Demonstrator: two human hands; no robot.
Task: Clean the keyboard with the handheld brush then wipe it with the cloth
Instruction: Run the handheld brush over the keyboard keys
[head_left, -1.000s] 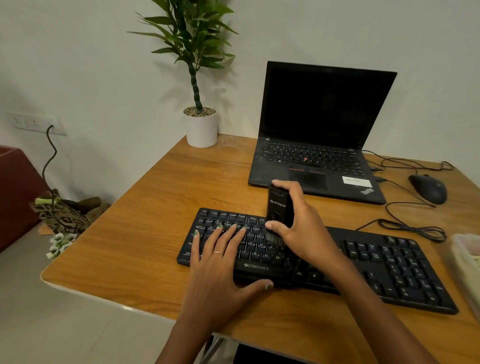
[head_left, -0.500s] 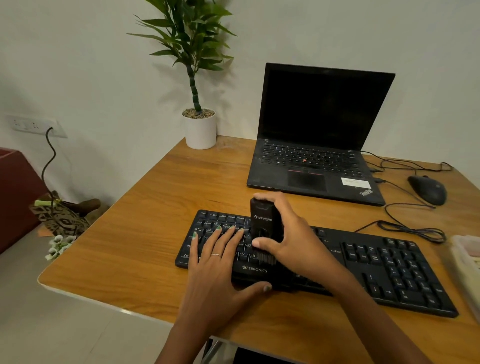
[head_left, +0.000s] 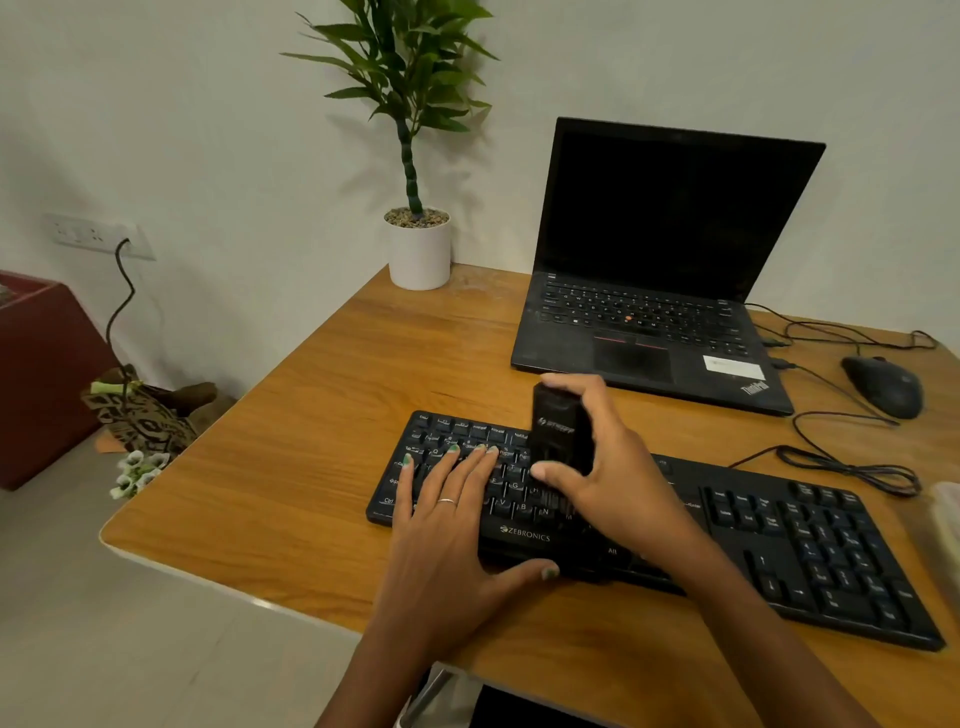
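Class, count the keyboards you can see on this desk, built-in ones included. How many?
2. The black keyboard lies at the desk's near edge under both hands; the laptop behind it has its own built-in one. None seems hidden.

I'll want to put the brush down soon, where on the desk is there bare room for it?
Bare wood lies left of the keyboard out to the desk edge, and between the plant pot, laptop and keyboard. The right side is crowded: mouse, loose cables and a container at the edge.
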